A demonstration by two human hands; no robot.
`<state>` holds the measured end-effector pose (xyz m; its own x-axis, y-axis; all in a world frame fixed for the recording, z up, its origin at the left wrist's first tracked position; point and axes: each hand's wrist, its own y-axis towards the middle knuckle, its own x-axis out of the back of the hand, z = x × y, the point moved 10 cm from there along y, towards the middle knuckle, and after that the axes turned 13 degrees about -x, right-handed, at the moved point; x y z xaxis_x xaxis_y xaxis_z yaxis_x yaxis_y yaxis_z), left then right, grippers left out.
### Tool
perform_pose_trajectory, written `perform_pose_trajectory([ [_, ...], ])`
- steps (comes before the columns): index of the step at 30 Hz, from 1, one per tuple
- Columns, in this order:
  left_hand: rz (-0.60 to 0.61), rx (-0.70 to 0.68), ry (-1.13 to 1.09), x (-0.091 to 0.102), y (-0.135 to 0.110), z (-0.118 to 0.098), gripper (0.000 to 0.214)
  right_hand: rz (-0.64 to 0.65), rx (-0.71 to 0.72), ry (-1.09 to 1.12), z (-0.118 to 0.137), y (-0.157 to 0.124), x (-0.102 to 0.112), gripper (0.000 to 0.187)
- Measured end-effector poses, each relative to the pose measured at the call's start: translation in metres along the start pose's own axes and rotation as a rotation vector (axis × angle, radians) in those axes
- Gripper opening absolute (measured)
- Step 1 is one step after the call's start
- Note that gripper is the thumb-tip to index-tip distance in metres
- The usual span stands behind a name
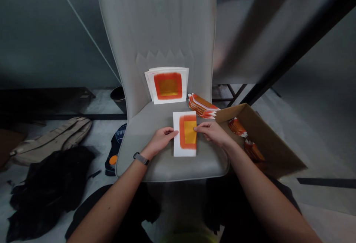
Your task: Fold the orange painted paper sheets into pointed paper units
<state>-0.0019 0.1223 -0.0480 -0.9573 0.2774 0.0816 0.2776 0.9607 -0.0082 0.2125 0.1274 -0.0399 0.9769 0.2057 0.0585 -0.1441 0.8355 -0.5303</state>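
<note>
A white paper sheet printed with an orange-red square around a yellow one appears folded in half, held above the chair seat. Its left edge is pinched by my left hand, thumb on top. My right hand grips the right edge, where the print is cut off by what looks like the fold. Behind it, a stack of unfolded printed sheets leans against the chair back. Just beyond my right hand lies a fanned pile of folded sheets. The undersides of the held sheet are hidden.
The grey chair carries the papers. Against its right side stands a cardboard box with several folded sheets inside. On the floor to the left are a beige backpack, black cloth, a dark blue bag and a dark bin.
</note>
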Motion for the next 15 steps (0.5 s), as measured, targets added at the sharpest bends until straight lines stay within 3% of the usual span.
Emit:
perform_pose_trajectory([
  [6, -0.009, -0.016, -0.008, 0.002, 0.000, -0.004, 0.028, 0.114, -0.071, -0.029, -0.006, -0.001, -0.012, 0.045],
  [12, -0.007, -0.014, -0.029, -0.002, 0.000, -0.005, 0.026, 0.076, -0.060, -0.020, -0.005, 0.001, -0.008, 0.039],
  [15, -0.115, -0.018, -0.086, 0.005, 0.004, -0.018, 0.026, 0.058, -0.050, -0.015, -0.004, 0.002, -0.004, 0.039],
])
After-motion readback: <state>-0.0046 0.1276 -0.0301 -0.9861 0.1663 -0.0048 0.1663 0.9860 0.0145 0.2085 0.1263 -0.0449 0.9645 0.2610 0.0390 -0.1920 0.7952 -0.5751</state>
